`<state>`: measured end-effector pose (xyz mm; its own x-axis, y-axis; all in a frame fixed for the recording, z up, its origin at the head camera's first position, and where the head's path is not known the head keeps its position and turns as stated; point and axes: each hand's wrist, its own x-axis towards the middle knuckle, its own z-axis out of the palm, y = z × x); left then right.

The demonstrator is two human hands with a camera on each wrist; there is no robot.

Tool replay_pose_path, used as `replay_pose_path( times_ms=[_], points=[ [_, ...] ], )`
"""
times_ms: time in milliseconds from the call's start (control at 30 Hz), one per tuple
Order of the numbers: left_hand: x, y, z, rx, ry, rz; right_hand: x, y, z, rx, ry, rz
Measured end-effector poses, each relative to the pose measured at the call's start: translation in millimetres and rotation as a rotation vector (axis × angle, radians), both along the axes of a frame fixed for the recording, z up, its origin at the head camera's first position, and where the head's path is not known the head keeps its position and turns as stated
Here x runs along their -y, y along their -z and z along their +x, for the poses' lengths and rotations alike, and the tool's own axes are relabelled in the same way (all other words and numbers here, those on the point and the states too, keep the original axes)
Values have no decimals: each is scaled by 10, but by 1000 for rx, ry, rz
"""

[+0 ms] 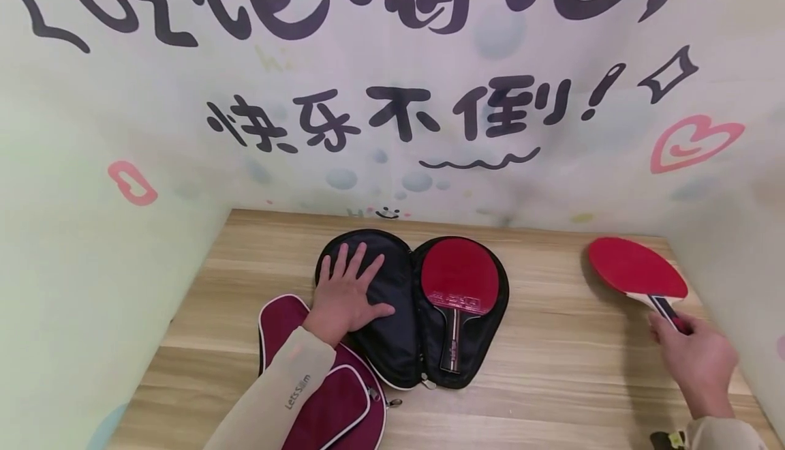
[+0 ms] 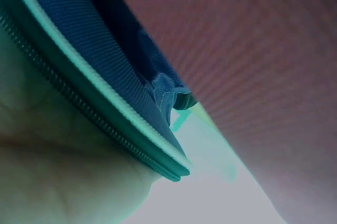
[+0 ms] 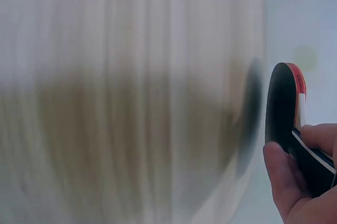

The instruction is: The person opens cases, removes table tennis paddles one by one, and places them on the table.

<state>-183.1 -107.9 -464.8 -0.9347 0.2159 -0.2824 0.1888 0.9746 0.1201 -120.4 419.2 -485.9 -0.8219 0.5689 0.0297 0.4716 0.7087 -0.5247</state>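
A black zip case (image 1: pixel 398 341) lies unfolded on the table. In its right half rests a table tennis paddle (image 1: pixel 460 276) with red rubber, handle toward me. My left hand (image 1: pixel 346 300) presses on the case's left half with its fingers spread. My right hand (image 1: pixel 699 358) grips the handle of a second table tennis paddle (image 1: pixel 638 267), held above the table at the right, red face up. The right wrist view shows that paddle's black side (image 3: pixel 281 103), with fingers and thumb round the handle. In the left wrist view a zipper edge (image 2: pixel 105 124) crosses close to the hand.
A maroon case (image 1: pixel 334 416) with white piping lies partly beneath my left forearm, by the black case. The wooden table (image 1: pixel 540 368) meets printed walls (image 1: pixel 392 184) at the back and sides. A small dark object (image 1: pixel 665 440) sits by the right cuff.
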Motion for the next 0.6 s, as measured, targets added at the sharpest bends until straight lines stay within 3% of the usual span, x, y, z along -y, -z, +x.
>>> replay_pose_path(
  times_ms=[233,600],
  points=[
    [34,20,-8,-4,1,4,-165,95,-73,0,-14,80],
    [34,12,6,0,1,19,-354,163,-32,74,-217,228]
  ],
)
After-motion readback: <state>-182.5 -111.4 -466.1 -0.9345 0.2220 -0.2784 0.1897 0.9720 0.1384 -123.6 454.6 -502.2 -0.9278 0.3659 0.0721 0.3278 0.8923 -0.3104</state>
